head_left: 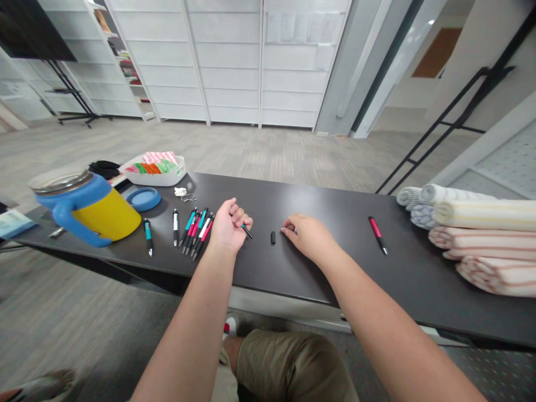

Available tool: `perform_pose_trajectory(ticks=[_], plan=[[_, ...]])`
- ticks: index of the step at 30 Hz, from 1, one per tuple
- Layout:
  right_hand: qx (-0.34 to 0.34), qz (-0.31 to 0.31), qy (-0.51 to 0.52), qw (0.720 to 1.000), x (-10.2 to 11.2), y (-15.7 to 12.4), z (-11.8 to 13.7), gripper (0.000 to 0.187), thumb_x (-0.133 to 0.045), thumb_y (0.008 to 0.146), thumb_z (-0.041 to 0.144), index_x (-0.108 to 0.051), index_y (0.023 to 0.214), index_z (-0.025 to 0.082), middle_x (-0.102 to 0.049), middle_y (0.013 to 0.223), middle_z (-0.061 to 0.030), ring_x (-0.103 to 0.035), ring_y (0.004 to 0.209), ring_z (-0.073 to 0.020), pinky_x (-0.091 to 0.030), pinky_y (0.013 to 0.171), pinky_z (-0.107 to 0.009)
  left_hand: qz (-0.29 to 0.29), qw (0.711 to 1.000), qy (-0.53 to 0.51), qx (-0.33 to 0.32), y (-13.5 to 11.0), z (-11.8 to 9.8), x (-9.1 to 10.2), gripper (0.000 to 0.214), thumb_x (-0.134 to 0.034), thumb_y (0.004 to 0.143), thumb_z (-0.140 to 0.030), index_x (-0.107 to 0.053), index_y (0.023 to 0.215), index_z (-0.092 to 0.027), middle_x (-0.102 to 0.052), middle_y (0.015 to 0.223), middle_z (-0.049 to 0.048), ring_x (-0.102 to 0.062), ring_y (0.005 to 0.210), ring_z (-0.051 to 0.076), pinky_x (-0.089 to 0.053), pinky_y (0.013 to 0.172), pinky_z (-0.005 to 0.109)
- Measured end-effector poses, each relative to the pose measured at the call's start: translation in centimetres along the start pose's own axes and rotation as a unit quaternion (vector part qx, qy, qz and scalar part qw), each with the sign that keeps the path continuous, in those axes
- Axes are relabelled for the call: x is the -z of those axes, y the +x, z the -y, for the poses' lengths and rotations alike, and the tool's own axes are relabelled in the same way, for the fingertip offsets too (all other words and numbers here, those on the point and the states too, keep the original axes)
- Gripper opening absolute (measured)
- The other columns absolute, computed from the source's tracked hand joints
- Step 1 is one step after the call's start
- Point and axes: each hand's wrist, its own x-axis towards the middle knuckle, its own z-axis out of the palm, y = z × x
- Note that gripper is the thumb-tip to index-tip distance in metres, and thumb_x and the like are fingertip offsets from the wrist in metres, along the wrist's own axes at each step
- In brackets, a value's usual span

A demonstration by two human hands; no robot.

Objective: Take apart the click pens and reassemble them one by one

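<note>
L hand (232,230) clenched in loose fist, palm side up, around a pen (249,233); dark end pokes out past fingers, pointing twd table centre, rest hidden in hand. R hand (309,237) low over blk table (272,273), fingers curled, thumb & index tips close tog.; can't tell if anything is pinched there.

Small blk piece (273,238) on table betw. hands, just beside R fingertips, apart from both.

L of L hand: bunch of pens (204,233), approx. parallel — teal, red & wht barrels, blk grips — near L wrist. Wht pen (175,226) just beside bunch; teal pen (148,237) further L, nr yellow/blue mug (111,209). Behind: blue ring-shaped item (143,199), wht tray (167,179) w/ colourful contents, small wht item (180,191) w/ loop.

R side: red pen (377,234) alone, well apart from R hand, betw. it & stacked rolled cloths (481,234) at far R.
</note>
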Motion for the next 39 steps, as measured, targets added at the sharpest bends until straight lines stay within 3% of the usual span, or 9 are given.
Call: perform_pose_trajectory(ticks=[4,9,14,20,30,34,36,39], plan=[[-0.006,0.005,0.017,1.0,0.7,-0.3,-0.6,0.011,-0.067,0.095,0.03,-0.075,0.093,0.022,-0.076,0.094,-0.0044,-0.069,0.084,-0.0189,-0.047,0.075,-0.029,0.0,1.0,0.003,0.002,-0.2,-0.1,0.0,0.043,-0.062,0.088,-0.022,-0.027,0.064,-0.022,-0.021,0.047,-0.01,-0.024,0.038,0.007,-0.032,0.045,0.021],[-0.054,0.043,0.063,0.996,2.2,-1.0,-3.4,0.005,-0.075,0.087,0.028,-0.078,0.087,0.024,-0.077,0.081,-0.0015,-0.07,0.073,-0.0181,-0.046,0.066,-0.029,-0.003,1.0,0.004,0.002,0.0,-0.1,0.1,0.045,-0.065,0.087,-0.022,-0.026,0.064,-0.022,-0.02,0.048,-0.0105,-0.024,0.038,0.007,-0.031,0.045,0.022],[-0.092,0.02,0.043,0.995,2.4,-0.9,-5.2,0.007,-0.076,0.086,0.028,-0.08,0.084,0.023,-0.078,0.081,-0.0035,-0.07,0.071,-0.0185,-0.045,0.063,-0.029,0.0,1.0,0.01,0.005,0.1,0.0,0.0,0.045,-0.064,0.087,-0.023,-0.026,0.064,-0.022,-0.02,0.048,-0.0104,-0.024,0.038,0.007,-0.032,0.045,0.022],[-0.114,0.001,0.039,0.993,1.9,-0.4,-5.1,0.008,-0.076,0.087,0.03,-0.08,0.086,0.023,-0.079,0.084,-0.0038,-0.069,0.073,-0.0185,-0.045,0.066,-0.029,0.003,1.0,0.014,0.007,0.0,0.0,0.0,0.043,-0.063,0.089,-0.023,-0.027,0.064,-0.022,-0.022,0.048,-0.0103,-0.025,0.038,0.007,-0.033,0.046,0.022],[-0.092,-0.008,0.091,0.992,1.2,0.1,-4.6,0.012,-0.076,0.087,0.035,-0.079,0.089,0.023,-0.077,0.082,-0.0036,-0.07,0.071,-0.0176,-0.048,0.066,-0.028,-0.001,1.0,0.022,0.008,0.0,0.1,0.0,0.042,-0.064,0.088,-0.023,-0.029,0.064,-0.022,-0.021,0.048,-0.0106,-0.025,0.038,0.007,-0.033,0.046,0.023],[-0.128,-0.069,0.116,0.983,1.3,0.2,-5.6,0.02,-0.062,0.097,0.036,-0.076,0.095,0.022,-0.076,0.082,-0.003,-0.067,0.062,-0.0158,-0.047,0.066,-0.029,-0.001,1.0,0.024,0.008,0.0,0.1,0.2,0.042,-0.062,0.089,-0.023,-0.029,0.064,-0.022,-0.021,0.048,-0.0104,-0.025,0.038,0.007,-0.033,0.046,0.023],[-0.118,-0.095,0.119,0.981,1.3,0.3,-5.9,0.019,-0.058,0.098,0.03,-0.075,0.101,0.022,-0.076,0.091,-0.0039,-0.066,0.063,-0.015,-0.048,0.068,-0.029,-0.002,1.0,0.025,0.009,0.1,0.1,0.2,0.043,-0.063,0.088,-0.023,-0.029,0.064,-0.022,-0.021,0.048,-0.0106,-0.025,0.038,0.007,-0.033,0.046,0.023],[-0.067,-0.084,0.105,0.989,1.1,0.5,-6.0,0.021,-0.06,0.096,0.021,-0.076,0.109,0.022,-0.074,0.099,-0.0047,-0.066,0.072,-0.015,-0.049,0.076,-0.029,0.002,1.0,0.027,0.011,0.0,0.1,0.1,0.043,-0.065,0.087,-0.024,-0.028,0.064,-0.022,-0.021,0.048,-0.0108,-0.026,0.038,0.007,-0.033,0.046,0.023]])
